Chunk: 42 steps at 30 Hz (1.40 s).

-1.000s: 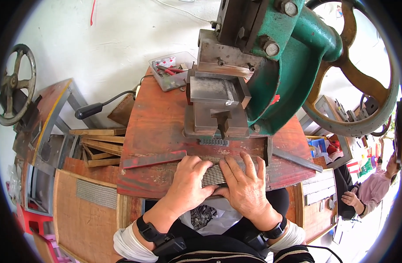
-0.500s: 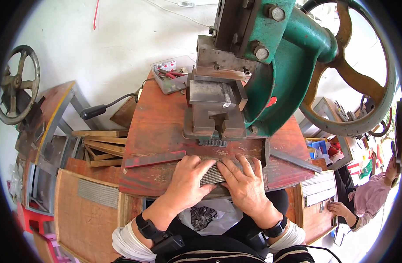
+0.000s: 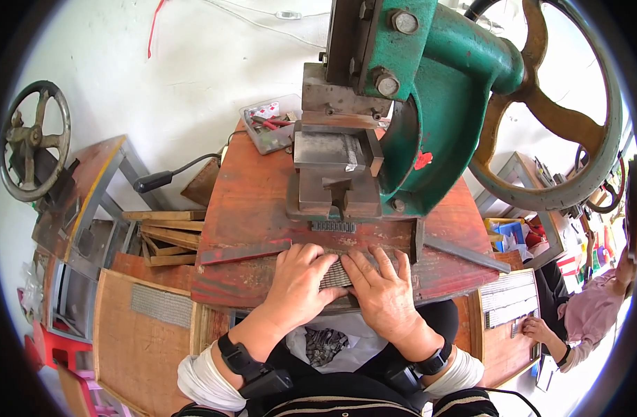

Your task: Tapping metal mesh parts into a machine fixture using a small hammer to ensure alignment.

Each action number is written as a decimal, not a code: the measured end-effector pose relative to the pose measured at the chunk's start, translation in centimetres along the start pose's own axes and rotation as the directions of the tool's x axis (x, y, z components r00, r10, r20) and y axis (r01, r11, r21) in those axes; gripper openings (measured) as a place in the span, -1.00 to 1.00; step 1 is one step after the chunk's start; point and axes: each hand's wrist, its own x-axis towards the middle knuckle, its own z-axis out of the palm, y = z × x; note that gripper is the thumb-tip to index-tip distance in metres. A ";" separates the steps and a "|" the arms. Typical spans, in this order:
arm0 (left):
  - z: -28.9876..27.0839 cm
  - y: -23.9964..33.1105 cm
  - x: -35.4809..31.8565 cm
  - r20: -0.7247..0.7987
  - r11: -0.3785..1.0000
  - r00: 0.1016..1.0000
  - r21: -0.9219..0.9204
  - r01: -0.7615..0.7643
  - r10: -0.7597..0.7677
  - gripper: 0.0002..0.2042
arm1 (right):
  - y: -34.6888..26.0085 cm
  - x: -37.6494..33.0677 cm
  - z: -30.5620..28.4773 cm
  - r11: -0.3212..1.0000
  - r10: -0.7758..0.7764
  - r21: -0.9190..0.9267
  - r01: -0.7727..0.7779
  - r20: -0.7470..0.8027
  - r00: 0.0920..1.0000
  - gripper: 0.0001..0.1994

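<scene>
Head view: left hand [image 3: 299, 283] and right hand [image 3: 382, 295] press a ridged metal strip [image 3: 336, 276].

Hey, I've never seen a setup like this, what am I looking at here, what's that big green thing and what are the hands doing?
This is one view from a camera worn on a person's head, looking down at their own two hands, so edges bend near the rim. The big green machine is a heavy metal press with a large spoked wheel, standing on a worn red bench. The left hand and right hand lie flat, side by side, pressing on a row of small grey metal pieces at the bench's front edge. Behind sits a clear tray of small items. At right, another person works at a separate table.
</scene>
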 end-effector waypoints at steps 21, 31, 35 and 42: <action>1.5 -0.8 0.3 -0.104 0.997 0.995 -0.078 -0.017 0.009 -0.49 | 1.0 0.3 -2.6 0.992 -0.021 -0.124 0.034 0.102 0.995 -0.52; 1.0 -0.7 0.4 -0.058 0.996 0.998 -0.091 0.007 -0.012 -0.47 | 14.9 -3.6 -1.1 0.947 0.276 0.156 -0.282 0.055 0.960 -0.57; 1.1 -0.6 0.6 -0.072 0.995 0.997 -0.099 0.000 -0.007 -0.46 | 15.4 -3.2 -1.7 0.973 0.189 0.122 -0.197 0.072 0.979 -0.57; 0.9 -0.9 0.1 -0.054 0.994 0.997 -0.101 0.049 -0.055 -0.45 | 5.6 2.6 -6.5 0.900 0.022 0.423 -0.105 0.196 0.980 -0.73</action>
